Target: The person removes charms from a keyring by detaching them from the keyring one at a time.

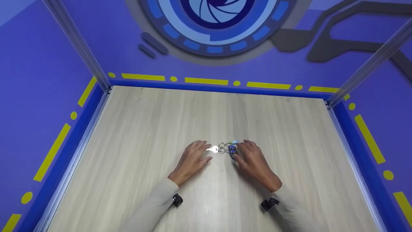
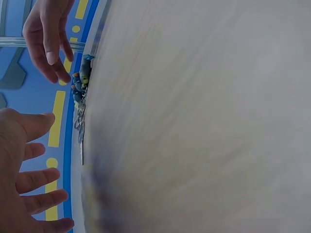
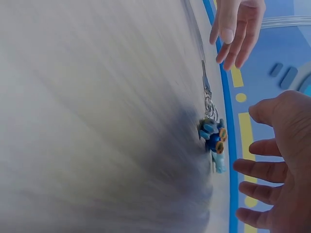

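Beige fabric sleeves [image 1: 151, 206] at 7 and 5 o'clock.
Left hand [image 1: 192, 158], right hand [image 1: 255, 160] both spread; silver metal key [image 1: 214, 149], blue figurine charm [image 1: 232, 148] between.

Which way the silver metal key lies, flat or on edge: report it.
Flat: the silver metal key shows its broad face in the head view and a thin edge along the pale wood-grain tabletop in both wrist views.

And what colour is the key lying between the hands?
The key is silver; the head view shows it best.
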Motion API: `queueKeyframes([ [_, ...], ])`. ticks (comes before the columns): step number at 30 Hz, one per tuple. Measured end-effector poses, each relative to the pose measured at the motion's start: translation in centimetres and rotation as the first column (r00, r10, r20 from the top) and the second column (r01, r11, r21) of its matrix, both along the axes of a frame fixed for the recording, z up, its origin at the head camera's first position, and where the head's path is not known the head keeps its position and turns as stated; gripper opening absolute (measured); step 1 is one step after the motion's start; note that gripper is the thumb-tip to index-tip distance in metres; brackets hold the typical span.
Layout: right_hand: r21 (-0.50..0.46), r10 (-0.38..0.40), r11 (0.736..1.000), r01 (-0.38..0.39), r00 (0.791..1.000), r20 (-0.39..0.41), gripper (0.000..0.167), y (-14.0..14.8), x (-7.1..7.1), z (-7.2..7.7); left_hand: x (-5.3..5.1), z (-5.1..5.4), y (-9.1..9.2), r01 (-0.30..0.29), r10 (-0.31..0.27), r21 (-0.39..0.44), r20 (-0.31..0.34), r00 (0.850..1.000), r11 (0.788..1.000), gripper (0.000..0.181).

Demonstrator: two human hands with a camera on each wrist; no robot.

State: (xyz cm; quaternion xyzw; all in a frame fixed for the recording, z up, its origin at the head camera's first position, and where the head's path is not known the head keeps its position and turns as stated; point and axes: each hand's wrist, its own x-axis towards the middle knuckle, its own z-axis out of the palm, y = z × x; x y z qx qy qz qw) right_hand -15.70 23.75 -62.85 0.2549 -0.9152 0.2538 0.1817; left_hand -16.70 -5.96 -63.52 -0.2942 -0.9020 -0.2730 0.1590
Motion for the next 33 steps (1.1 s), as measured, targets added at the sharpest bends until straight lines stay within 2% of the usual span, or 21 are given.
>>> queueKeyframes([
  [3,-0.014,0.004,1.000,-0.004,1.000,-0.018,0.039,-0.5,-0.6,-0.2,-0.5,-0.3,0.4,0.010,-0.010,0.010,-0.018,1.000,1.000,0.045],
  [5,-0.024,0.008,1.000,-0.008,1.000,-0.026,0.039,-0.8,-0.4,-0.6,-0.4,-0.7,0.8,0.016,-0.015,0.014,-0.035,0.999,1.000,0.043],
  [6,-0.030,0.009,1.000,-0.010,0.999,-0.031,0.039,-1.0,-0.4,-0.7,-0.4,-1.0,1.0,0.012,-0.011,0.016,-0.049,0.999,1.000,0.042],
  [7,-0.033,0.011,0.999,-0.013,0.999,-0.036,0.039,-1.1,-0.4,-0.9,-0.6,-1.6,1.0,0.007,-0.005,0.020,-0.069,0.998,1.000,0.042],
  [9,-0.041,0.015,0.999,-0.017,0.999,-0.047,0.038,-1.5,-0.6,-1.1,-0.7,-2.0,1.3,-0.015,0.017,0.029,-0.090,0.996,0.999,0.039],
  [13,-0.049,0.017,0.999,-0.020,0.998,-0.058,0.039,-2.2,-0.8,-1.4,-1.1,-2.8,1.7,-0.046,0.051,0.054,-0.097,0.994,0.997,0.035],
  [14,-0.050,0.016,0.999,-0.019,0.998,-0.057,0.039,-2.3,-0.8,-1.4,-1.0,-2.4,2.0,-0.051,0.056,0.053,-0.087,0.995,0.997,0.034],
  [17,-0.050,0.015,0.999,-0.017,0.999,-0.050,0.040,-2.7,-0.9,-1.7,-1.2,-2.6,2.4,-0.045,0.050,0.063,-0.081,0.995,0.997,0.033],
  [20,-0.051,0.012,0.999,-0.014,0.999,-0.038,0.040,-3.1,-0.9,-1.9,-1.1,-2.2,2.7,-0.037,0.040,0.050,-0.071,0.997,0.998,0.034],
  [24,-0.058,0.010,0.998,-0.010,1.000,-0.006,0.039,-3.8,-1.1,-2.1,-0.9,-1.9,3.0,-0.038,0.039,0.033,-0.027,0.999,0.999,0.035],
  [33,-0.120,0.007,0.993,-0.003,0.999,0.032,0.034,-4.6,-1.2,-2.8,-1.1,-1.9,3.7,-0.064,0.063,0.020,0.041,0.997,0.998,0.028],
])
